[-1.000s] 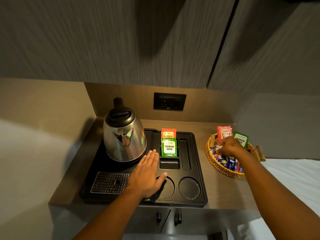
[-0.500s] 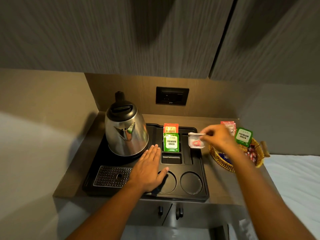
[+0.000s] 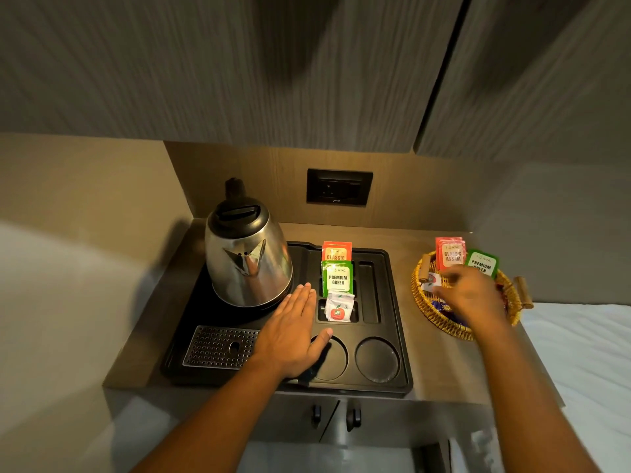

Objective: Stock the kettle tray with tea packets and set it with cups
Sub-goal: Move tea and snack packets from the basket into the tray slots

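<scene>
A black kettle tray [image 3: 399,322] lies on the wooden counter with a steel kettle [image 3: 246,254] at its back left. Three packets stand in its middle slots: an orange Classic packet [image 3: 337,251], a green Premium Green packet [image 3: 337,278] and a white packet with a red logo [image 3: 338,307]. My left hand [image 3: 293,331] lies flat and open on the tray beside the kettle, its thumb at the left cup ring [image 3: 333,358]. My right hand [image 3: 473,297], blurred, is over the wicker basket [image 3: 423,307] among its packets; no packet shows in its fingers.
The basket at the right holds an upright Classic Assam packet [image 3: 450,256], a Premium Green packet [image 3: 482,264] and several other sachets. A second cup ring [image 3: 377,359] and a drip grille [image 3: 218,346] sit at the tray's front. A wall socket [image 3: 339,187] is behind. Cabinets hang overhead.
My right hand carried a white packet from the basket to the tray, left it standing in the front slot, and returned to the basket. My left hand stayed flat on the tray.
</scene>
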Motion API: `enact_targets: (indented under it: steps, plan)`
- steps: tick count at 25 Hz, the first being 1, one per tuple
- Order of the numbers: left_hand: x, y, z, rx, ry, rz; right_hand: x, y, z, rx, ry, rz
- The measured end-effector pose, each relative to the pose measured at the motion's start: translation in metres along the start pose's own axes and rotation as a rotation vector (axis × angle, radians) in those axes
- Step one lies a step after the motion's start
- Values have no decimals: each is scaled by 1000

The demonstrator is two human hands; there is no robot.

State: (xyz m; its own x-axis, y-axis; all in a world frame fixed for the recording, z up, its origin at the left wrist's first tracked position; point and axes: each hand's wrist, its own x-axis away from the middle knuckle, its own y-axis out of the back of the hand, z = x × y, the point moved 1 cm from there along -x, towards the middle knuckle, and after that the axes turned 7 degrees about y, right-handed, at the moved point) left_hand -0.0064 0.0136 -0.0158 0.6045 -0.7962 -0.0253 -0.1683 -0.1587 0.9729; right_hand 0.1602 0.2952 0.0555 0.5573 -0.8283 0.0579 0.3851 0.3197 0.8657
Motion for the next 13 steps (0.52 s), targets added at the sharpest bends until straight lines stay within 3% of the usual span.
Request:
enact_targets:
  steps: [3, 5, 13]
  plan:
    - [-1, 0, 0, 1, 2, 4, -12, 18, -40, 127, -146, 153]
    - [0, 0, -1, 0, 10, 6, -12, 9, -44, 137, -112, 236]
    - [1, 1, 0, 12, 10, 9, -10, -8, -33, 29, -119, 223]
